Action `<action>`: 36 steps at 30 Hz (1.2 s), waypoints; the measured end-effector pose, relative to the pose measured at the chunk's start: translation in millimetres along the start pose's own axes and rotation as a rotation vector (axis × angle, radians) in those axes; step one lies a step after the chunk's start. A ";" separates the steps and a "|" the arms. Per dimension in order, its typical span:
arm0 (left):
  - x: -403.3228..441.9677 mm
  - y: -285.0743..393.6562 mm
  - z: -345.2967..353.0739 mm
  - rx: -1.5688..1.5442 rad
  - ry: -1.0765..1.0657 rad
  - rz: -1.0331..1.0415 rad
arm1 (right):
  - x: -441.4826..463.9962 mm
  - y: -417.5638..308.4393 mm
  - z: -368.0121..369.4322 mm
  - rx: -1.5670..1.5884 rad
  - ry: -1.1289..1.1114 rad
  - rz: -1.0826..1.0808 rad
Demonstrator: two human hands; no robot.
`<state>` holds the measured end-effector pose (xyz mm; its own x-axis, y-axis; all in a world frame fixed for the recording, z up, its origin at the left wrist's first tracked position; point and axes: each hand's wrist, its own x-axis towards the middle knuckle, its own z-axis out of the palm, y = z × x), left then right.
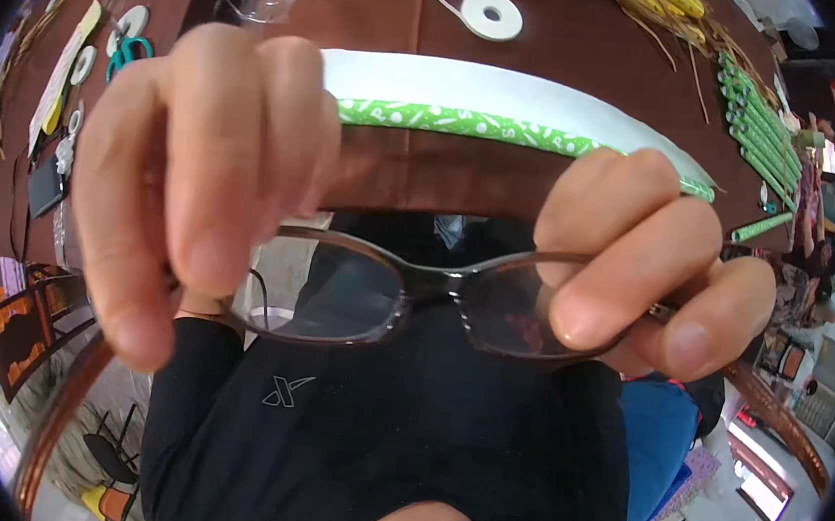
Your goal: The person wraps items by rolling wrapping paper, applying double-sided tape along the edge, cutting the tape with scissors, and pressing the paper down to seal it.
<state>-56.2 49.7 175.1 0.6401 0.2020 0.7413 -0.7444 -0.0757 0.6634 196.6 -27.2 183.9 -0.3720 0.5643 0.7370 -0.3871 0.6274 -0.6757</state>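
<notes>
A pair of eyeglasses [430, 284] with a brown frame is close to my head camera, in front of my black shirt [391, 429]. Its two temples run down along both sides of the view. My left hand [214, 130] has its fingers closed at the left end of the frame; its grip is partly hidden. With bent fingers, my right hand [645, 242] grips the right rim and covers part of that lens. Beyond the hands, a white strip with a green printed edge [475, 85] lies across the brown table.
A roll of white tape [477, 7] with a loose end lies farther back on the brown tabletop [382, 6]. Teal scissors [131, 54] sit at the left. Several green printed rolls [756, 142] are stacked at the right, with a shorter green roll [760, 227] near the edge.
</notes>
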 end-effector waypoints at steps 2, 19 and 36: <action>2.8 2.4 0.5 -0.018 -0.024 0.012 | -3.2 1.6 -3.1 0.014 -0.001 -0.002; 19.6 37.8 49.6 -0.055 0.396 -0.273 | 0.4 -32.4 -28.0 0.101 0.013 -0.033; -18.5 60.9 57.2 0.017 0.475 -0.058 | -5.3 -53.8 -19.9 0.123 0.109 -0.047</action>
<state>-102.6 -14.5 207.6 0.5200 0.6297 0.5772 -0.7041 -0.0666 0.7069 236.2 -53.3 216.7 -0.2597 0.5952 0.7605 -0.5048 0.5876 -0.6323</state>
